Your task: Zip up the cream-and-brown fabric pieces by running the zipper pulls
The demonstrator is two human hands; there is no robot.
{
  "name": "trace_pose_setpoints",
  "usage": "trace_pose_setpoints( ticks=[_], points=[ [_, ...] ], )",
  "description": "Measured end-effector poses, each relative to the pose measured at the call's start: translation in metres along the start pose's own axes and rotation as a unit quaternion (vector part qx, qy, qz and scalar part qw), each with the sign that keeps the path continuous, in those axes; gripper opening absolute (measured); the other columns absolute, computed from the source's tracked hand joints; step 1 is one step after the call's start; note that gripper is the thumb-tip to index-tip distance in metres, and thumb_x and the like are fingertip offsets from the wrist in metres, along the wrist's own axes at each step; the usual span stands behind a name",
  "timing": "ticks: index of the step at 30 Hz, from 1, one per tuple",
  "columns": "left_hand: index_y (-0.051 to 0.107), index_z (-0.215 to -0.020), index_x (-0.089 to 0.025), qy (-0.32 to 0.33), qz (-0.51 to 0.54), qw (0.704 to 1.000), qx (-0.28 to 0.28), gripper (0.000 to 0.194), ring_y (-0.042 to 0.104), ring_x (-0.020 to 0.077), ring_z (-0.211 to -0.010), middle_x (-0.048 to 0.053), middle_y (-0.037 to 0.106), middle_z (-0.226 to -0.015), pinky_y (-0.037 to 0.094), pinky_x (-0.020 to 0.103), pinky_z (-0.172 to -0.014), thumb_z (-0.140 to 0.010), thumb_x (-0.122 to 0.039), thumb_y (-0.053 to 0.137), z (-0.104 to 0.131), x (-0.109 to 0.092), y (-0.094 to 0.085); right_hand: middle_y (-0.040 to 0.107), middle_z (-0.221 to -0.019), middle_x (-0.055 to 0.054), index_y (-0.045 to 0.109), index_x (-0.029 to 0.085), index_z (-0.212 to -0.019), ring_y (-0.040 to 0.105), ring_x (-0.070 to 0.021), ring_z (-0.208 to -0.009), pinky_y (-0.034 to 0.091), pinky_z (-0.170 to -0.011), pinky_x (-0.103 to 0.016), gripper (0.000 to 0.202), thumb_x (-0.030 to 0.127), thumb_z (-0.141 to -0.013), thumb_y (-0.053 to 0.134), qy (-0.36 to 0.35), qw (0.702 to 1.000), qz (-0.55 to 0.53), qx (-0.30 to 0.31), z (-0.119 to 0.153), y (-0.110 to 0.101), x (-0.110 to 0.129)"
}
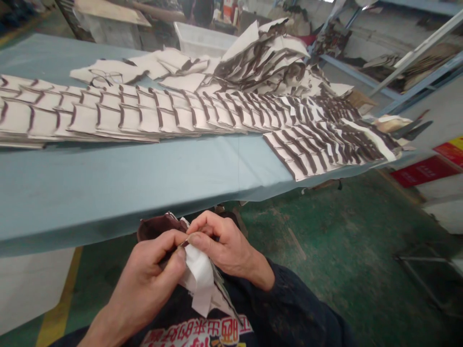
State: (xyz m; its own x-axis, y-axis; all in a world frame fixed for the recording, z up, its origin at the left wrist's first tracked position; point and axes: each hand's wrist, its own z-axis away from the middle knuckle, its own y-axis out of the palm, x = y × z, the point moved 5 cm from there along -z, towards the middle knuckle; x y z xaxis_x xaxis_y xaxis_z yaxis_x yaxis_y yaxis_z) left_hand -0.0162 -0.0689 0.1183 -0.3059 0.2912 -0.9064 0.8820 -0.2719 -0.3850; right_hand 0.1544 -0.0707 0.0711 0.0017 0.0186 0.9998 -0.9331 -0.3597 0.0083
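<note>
Head view puts the cloth piece [203, 282], dark brown and white, in front of the wearer's body, below the near table edge and held off the table. I find the left hand [154, 267] with thumb and forefinger closed on a small dark edge of it; the right hand [226, 246] pinches the same edge, fingertips nearly meeting. I cannot tell how the far fingers lie, as the hands hide them. In my judgement, the edge could slip or fold askew, since the grip is narrow and the white strip hangs loose beneath; the brown part could snag on the table [144, 178] just beyond. Further out, I note rows of pale, dark-edged pieces [126, 113] across the blue surface, a denser block of banded pieces [325, 149] at its right end, eyeglasses [106, 78] and a loose heap [260, 58] behind, partly blocking a white bin [202, 41].
</note>
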Motion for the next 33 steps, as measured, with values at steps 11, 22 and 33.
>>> trace_pose_setpoints(
  ticks=[11, 22, 33],
  points=[
    [0.077, -0.076, -0.024, -0.055, 0.064, 0.993, 0.086, 0.027, 0.057, 0.0151, -0.052, -0.002, 0.070, -0.064, 0.045, 0.022, -0.048, -0.099, -0.031, 0.065, 0.005, 0.010, 0.000, 0.089, -0.109, -0.010, 0.075, 0.025, -0.118, 0.084, -0.0261, -0.096, 0.069, -0.096, -0.043, 0.025, 0.044, -0.127, 0.061, -0.181, 0.953, 0.231, -0.076, 0.013, -0.009, 0.013],
    [0.083, -0.093, -0.027, 0.095, -0.046, 0.985, 0.137, 0.033, 0.064, 0.0129, -0.053, -0.006, 0.076, -0.070, 0.045, 0.022, -0.051, -0.116, -0.027, 0.059, 0.002, -0.011, -0.027, 0.069, -0.077, 0.002, 0.067, 0.028, -0.088, 0.066, -0.0221, -0.076, 0.061, -0.106, -0.050, 0.030, 0.050, -0.106, 0.078, -0.243, 0.920, 0.296, 0.080, -0.014, -0.007, 0.064],
    [0.074, -0.093, -0.030, 0.132, -0.109, 0.984, 0.054, 0.021, 0.064, 0.0112, -0.040, -0.010, 0.073, -0.060, 0.044, 0.019, -0.042, -0.103, -0.017, 0.060, 0.006, -0.033, -0.035, 0.052, -0.069, 0.006, 0.050, 0.029, -0.081, 0.046, -0.0167, -0.065, 0.040, -0.074, -0.037, 0.028, 0.037, -0.097, 0.072, -0.161, 0.950, 0.245, 0.110, -0.007, 0.008, 0.069]
  ],
)
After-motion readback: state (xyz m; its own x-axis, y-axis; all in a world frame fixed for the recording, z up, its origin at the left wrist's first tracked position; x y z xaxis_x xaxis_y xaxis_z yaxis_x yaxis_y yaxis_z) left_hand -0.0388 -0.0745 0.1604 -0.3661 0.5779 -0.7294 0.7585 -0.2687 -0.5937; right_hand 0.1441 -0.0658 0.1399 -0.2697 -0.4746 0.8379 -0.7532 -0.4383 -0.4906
